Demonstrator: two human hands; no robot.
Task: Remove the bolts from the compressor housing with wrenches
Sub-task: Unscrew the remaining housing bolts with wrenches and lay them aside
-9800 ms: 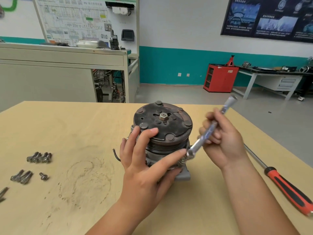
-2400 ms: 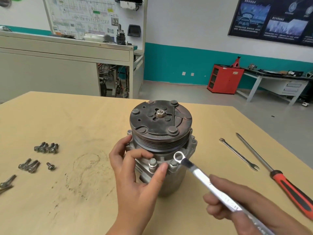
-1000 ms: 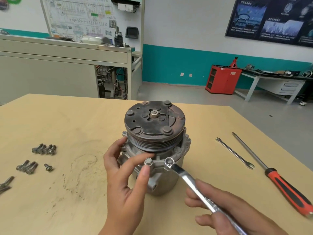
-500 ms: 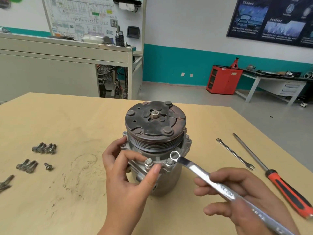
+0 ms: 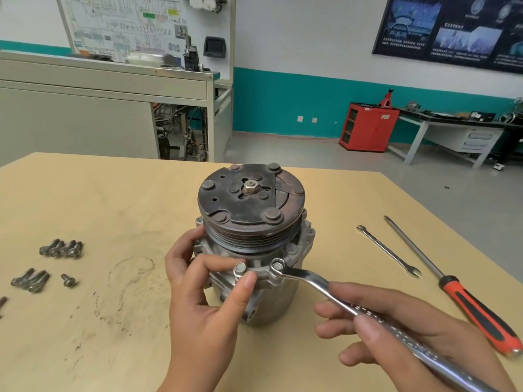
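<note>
Since half a second ago, your wrench (image 5: 325, 287) ring has dropped from just above the bolt (image 5: 277, 266) onto its head. Your right hand (image 5: 402, 335) is curled round the handle near the worktop's (image 5: 113, 199) front edge. Your left hand (image 5: 203, 301) grips the compressor housing (image 5: 277, 304), which stands upright mid-worktop. Keep the ring square and fully seated, brace firmly and pull steadily. Removed bolts (image 5: 60, 248) lie toward the left edge.

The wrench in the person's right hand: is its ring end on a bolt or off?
On. The wrench ring sits around a bolt head on the compressor housing flange; the right hand grips its handle.
</note>
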